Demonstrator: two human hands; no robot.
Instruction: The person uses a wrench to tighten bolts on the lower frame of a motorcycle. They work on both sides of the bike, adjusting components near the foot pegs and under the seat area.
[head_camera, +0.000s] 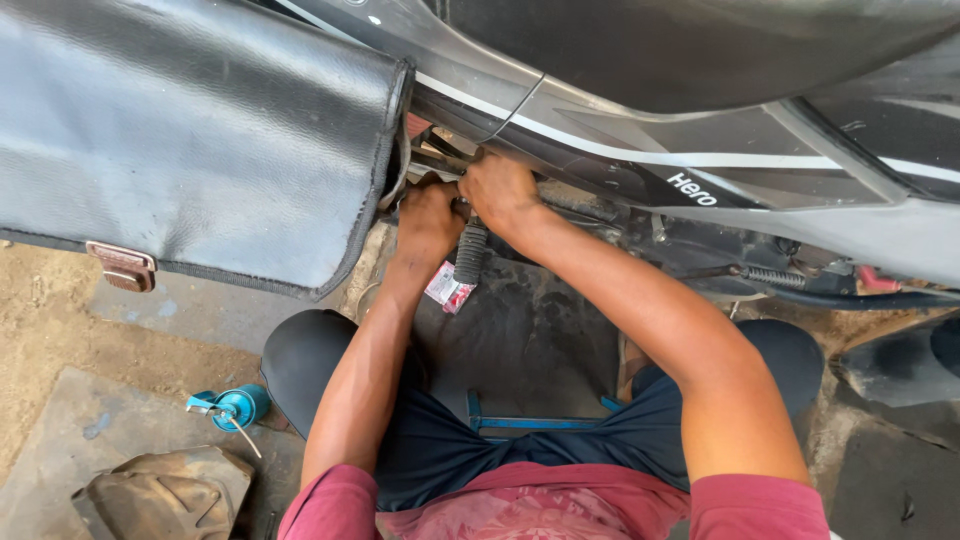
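Observation:
I crouch beside a dark grey motorcycle (620, 120) and reach under its side panel. My left hand (428, 218) is closed against a part just beside the black saddlebag (190, 130); what it grips is hidden. My right hand (497, 190) is curled up under the panel's edge, fingers tucked out of sight. Just below both hands hangs a ribbed black rubber footpeg (470, 252). A small clear packet with red print (448, 287) lies by my left wrist.
A blue oil can with a thin spout (232, 408) stands on the stone floor at the lower left. A crumpled brown metal piece (165, 495) lies near it. A coiled spring (772, 276) shows on the motorcycle at right. Sandy ground lies at far left.

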